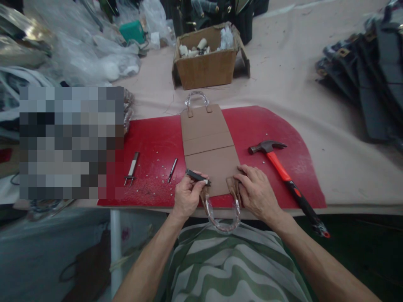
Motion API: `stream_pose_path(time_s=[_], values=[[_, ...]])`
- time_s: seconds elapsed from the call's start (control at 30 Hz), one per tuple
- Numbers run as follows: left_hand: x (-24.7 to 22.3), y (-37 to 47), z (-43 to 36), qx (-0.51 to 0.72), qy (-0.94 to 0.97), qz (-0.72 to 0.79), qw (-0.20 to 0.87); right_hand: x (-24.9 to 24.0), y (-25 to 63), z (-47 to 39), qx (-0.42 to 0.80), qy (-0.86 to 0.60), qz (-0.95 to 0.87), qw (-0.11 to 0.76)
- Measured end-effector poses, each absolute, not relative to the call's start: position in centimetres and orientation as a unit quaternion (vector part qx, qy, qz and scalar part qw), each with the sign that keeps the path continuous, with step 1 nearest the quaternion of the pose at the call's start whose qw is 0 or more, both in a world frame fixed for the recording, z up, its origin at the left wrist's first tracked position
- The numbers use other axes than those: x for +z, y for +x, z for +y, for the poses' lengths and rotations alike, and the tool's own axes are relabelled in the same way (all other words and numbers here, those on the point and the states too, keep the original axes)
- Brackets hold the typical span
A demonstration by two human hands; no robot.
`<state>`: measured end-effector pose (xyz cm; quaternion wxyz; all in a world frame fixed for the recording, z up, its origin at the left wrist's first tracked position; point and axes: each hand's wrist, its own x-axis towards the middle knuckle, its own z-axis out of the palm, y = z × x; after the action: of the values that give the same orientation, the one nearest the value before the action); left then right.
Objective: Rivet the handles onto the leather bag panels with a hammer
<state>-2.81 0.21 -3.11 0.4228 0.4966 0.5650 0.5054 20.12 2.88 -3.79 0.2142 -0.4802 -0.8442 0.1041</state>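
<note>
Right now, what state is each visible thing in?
Left hand: gripping black tool
Right hand: at panel's edge
Tan panel: spread flat
Near handle: plastic-wrapped
Far handle: plastic-wrapped
Hammer: lying down, unheld
Forked tool: lying unheld
Metal rod: lying loose
Cardboard box: open, part-filled
Red board: littered with bits

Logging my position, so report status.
Left hand gripping dark tool. Right hand at near handle's right tab. Tan panel on red mat. Hammer rightward.
</note>
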Motion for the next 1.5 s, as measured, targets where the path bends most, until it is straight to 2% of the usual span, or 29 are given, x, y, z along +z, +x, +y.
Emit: stream_pose_path(time_s=[0.3, 0.47, 0.57, 0.67, 0.77, 0.87, 1.1, 1.2, 1.37, 1.5], values=[[-3.4, -1.8, -2.5, 0.511, 0.452, 0.556, 0.475, -3.8, 20.2, -1.1, 0.142, -0.482, -0.819, 0.277], [-3.2, -1.5, -3.9, 0.506, 0.448, 0.559, 0.481, -3.6, 20.9, -5.2, 0.187, -0.524, -0.734, 0.390], [-3.0, -1.4, -4.3, 0.501, 0.431, 0.552, 0.509, -3.9, 20.8, -7.8, 0.323, -0.608, -0.552, 0.470], [-3.0, -1.2, -4.7, 0.508, 0.409, 0.547, 0.524, -5.4, 20.6, -9.6, 0.493, -0.650, -0.256, 0.519], [-3.2, -1.0, -4.8, 0.519, 0.398, 0.547, 0.523, -7.2, 20.2, -10.2, 0.706, -0.549, -0.059, 0.443], [-3.2, -0.9, -4.5, 0.520, 0.385, 0.544, 0.534, -7.9, 19.3, -9.6, 0.832, -0.427, -0.036, 0.352], [-2.2, -0.9, -3.9, 0.527, 0.393, 0.552, 0.514, -6.2, 15.6, -7.0, 0.866, -0.253, -0.160, 0.400], [-1.5, -1.1, -3.6, 0.532, 0.362, 0.534, 0.548, -5.8, 14.2, -6.9, 0.828, -0.296, -0.201, 0.433], [-0.2, -1.4, -2.9, 0.546, 0.346, 0.522, 0.557, -5.1, 12.8, -6.6, 0.771, -0.443, -0.239, 0.391], [0.2, -1.4, -2.6, 0.557, 0.334, 0.514, 0.560, -4.5, 12.8, -5.9, 0.767, -0.446, -0.239, 0.394]])
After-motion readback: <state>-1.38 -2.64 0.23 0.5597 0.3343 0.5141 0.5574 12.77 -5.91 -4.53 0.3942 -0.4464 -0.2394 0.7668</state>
